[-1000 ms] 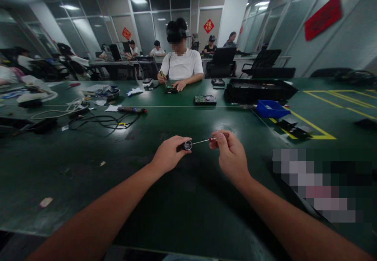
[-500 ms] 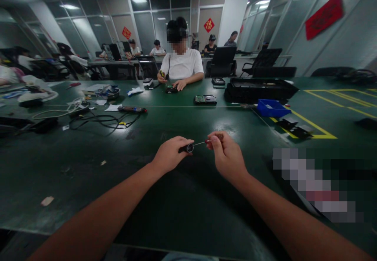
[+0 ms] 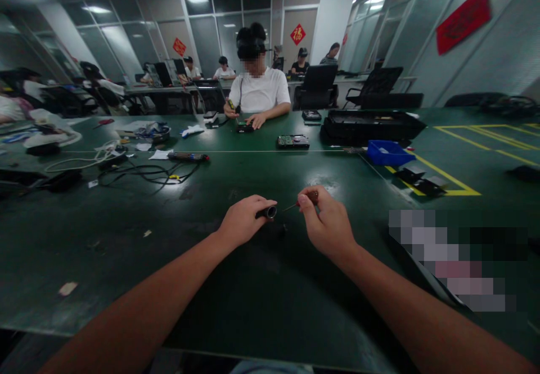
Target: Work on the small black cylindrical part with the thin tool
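My left hand [image 3: 247,216] is closed around a short black cylinder [image 3: 266,212], whose round silver-rimmed end faces right. A screwdriver [image 3: 310,197] with a reddish-brown handle and thin shaft is pinched in my right hand [image 3: 327,216]. Its tip points left toward the cylinder's end, with a small gap between them. On or just above the table below this gap is a small dark piece [image 3: 284,229], too blurred to name. My fingers hide most of the cylinder and much of the handle.
On the green table [image 3: 202,318] lie black cables [image 3: 147,174], a dark tool [image 3: 188,157], a hard drive [image 3: 292,142], a blue tray [image 3: 388,153] and a long black case [image 3: 371,128]. A co-worker [image 3: 261,90] sits opposite, holding a yellow-black screwdriver.
The screwdriver's tip has come away from the cylinder's end and tilted down. A small dark piece now shows below the gap. The cylinder stays in my left hand.
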Demonstrator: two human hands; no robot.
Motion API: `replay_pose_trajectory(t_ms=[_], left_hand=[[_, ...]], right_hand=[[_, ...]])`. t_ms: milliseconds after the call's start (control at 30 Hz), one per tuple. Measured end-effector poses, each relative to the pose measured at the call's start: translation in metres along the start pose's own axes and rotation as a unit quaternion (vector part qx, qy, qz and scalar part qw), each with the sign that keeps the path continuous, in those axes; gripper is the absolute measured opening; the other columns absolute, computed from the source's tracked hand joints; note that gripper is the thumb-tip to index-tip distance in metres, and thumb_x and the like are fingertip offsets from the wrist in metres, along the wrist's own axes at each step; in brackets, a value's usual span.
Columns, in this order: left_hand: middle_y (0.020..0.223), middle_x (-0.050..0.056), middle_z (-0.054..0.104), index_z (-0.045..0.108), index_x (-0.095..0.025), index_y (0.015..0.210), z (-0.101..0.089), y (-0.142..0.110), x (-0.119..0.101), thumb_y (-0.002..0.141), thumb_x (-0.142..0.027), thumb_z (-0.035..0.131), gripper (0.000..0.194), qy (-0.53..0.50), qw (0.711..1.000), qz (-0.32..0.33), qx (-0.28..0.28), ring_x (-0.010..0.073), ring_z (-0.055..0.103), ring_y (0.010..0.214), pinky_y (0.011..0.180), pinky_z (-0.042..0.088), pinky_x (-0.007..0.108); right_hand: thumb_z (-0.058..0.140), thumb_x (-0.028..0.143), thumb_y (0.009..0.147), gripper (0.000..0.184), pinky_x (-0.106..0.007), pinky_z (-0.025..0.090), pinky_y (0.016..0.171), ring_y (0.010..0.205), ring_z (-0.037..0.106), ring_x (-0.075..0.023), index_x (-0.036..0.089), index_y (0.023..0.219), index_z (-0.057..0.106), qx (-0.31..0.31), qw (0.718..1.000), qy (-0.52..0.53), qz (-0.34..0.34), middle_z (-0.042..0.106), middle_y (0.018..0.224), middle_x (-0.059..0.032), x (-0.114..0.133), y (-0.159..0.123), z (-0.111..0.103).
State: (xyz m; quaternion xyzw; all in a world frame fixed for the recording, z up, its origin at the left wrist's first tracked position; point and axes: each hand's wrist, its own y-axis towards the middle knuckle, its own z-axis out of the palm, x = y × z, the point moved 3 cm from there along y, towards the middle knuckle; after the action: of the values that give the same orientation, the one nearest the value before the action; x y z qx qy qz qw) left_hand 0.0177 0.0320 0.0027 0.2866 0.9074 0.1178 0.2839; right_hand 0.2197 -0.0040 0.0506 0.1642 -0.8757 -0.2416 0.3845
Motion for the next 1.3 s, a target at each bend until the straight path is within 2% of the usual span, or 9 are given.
replay_pose_trajectory(t_ms=[267, 400, 533, 633, 700, 833, 967, 1067, 1300], left_hand=[[0.116, 0.004, 0.073, 0.068, -0.024, 0.124, -0.011, -0.002, 0.002, 0.087, -0.026, 0.075, 0.037, -0.087, 0.99, -0.068, -0.092, 0.0212, 0.069, 0.102, 0.09, 0.055, 0.036], [0.12, 0.005, 0.073, 0.068, -0.024, 0.123, -0.009, -0.003, 0.004, 0.087, -0.026, 0.075, 0.037, -0.114, 0.985, -0.073, -0.107, 0.0221, 0.068, 0.105, 0.093, 0.054, 0.039], [0.115, 0.004, 0.074, 0.069, -0.024, 0.121, -0.007, -0.003, 0.002, 0.086, -0.026, 0.076, 0.036, -0.114, 0.986, -0.063, -0.102, 0.0217, 0.069, 0.102, 0.091, 0.054, 0.039], [0.113, 0.004, 0.074, 0.069, -0.024, 0.121, -0.008, -0.003, 0.0, 0.086, -0.026, 0.077, 0.036, -0.107, 0.988, -0.063, -0.097, 0.0211, 0.069, 0.098, 0.088, 0.055, 0.037], [0.113, 0.004, 0.074, 0.069, -0.024, 0.121, -0.008, -0.003, -0.001, 0.085, -0.025, 0.077, 0.037, -0.102, 0.988, -0.063, -0.093, 0.021, 0.069, 0.098, 0.087, 0.055, 0.037], [0.115, 0.004, 0.074, 0.07, -0.024, 0.121, -0.009, -0.003, -0.003, 0.085, -0.025, 0.077, 0.036, -0.096, 0.99, -0.056, -0.084, 0.0221, 0.069, 0.103, 0.091, 0.054, 0.037], [0.115, 0.004, 0.073, 0.069, -0.024, 0.122, -0.01, -0.003, -0.006, 0.085, -0.025, 0.077, 0.037, -0.095, 0.992, -0.045, -0.075, 0.0215, 0.068, 0.103, 0.091, 0.054, 0.036], [0.116, 0.004, 0.073, 0.069, -0.023, 0.121, -0.01, -0.004, -0.009, 0.087, -0.023, 0.075, 0.035, -0.099, 0.993, -0.03, -0.061, 0.0222, 0.068, 0.106, 0.094, 0.053, 0.037], [0.115, 0.004, 0.073, 0.069, -0.024, 0.12, -0.009, -0.005, -0.019, 0.089, -0.022, 0.071, 0.031, -0.12, 0.992, 0.011, -0.025, 0.0217, 0.068, 0.105, 0.094, 0.052, 0.036]], right_hand=[[0.047, 0.03, 0.099, 0.017, -0.034, 0.046, 0.072, 0.079, 0.063, -0.021, 0.019, 0.095, 0.06, -0.041, 0.997, -0.04, -0.048, 0.067, 0.087, -0.0076, 0.003, 0.005, -0.005], [0.048, 0.015, 0.09, 0.016, -0.031, 0.042, 0.062, 0.071, 0.062, -0.0194, 0.02, 0.095, 0.062, 0.09, 0.992, -0.088, -0.01, 0.069, 0.083, -0.0058, -0.002, 0.008, -0.003], [0.06, 0.022, 0.085, 0.011, -0.029, 0.035, 0.051, 0.06, 0.06, -0.0184, 0.024, 0.078, 0.068, 0.248, 0.954, -0.169, 0.01, 0.07, 0.072, -0.0039, -0.011, 0.006, 0.002], [0.07, 0.036, 0.083, 0.014, -0.028, 0.031, 0.045, 0.053, 0.059, -0.0177, 0.025, 0.075, 0.072, 0.303, 0.935, -0.182, 0.007, 0.07, 0.067, -0.0038, -0.018, 0.0, 0.009], [0.076, 0.034, 0.079, 0.011, -0.027, 0.031, 0.044, 0.052, 0.06, -0.0173, 0.026, 0.073, 0.073, 0.313, 0.935, -0.169, 0.001, 0.069, 0.066, -0.0027, -0.021, -0.004, 0.014], [0.08, 0.02, 0.074, 0.01, -0.026, 0.035, 0.046, 0.053, 0.062, -0.0165, 0.027, 0.073, 0.073, 0.311, 0.942, -0.126, -0.022, 0.069, 0.065, 0.0002, -0.016, -0.007, 0.021], [0.07, 0.019, 0.085, 0.012, -0.031, 0.049, 0.065, 0.076, 0.069, -0.0201, 0.027, 0.09, 0.077, 0.298, 0.949, -0.08, -0.063, 0.075, 0.086, -0.0025, -0.004, -0.004, 0.021], [0.062, 0.023, 0.094, 0.018, -0.034, 0.051, 0.078, 0.089, 0.069, -0.0206, 0.026, 0.105, 0.076, 0.24, 0.966, -0.049, -0.078, 0.075, 0.098, -0.0038, 0.002, 0.0, 0.018], [0.06, 0.022, 0.097, 0.021, -0.032, 0.053, 0.079, 0.089, 0.068, -0.0184, 0.026, 0.11, 0.075, 0.141, 0.985, -0.039, -0.089, 0.073, 0.102, -0.0044, 0.002, -0.003, 0.019]])
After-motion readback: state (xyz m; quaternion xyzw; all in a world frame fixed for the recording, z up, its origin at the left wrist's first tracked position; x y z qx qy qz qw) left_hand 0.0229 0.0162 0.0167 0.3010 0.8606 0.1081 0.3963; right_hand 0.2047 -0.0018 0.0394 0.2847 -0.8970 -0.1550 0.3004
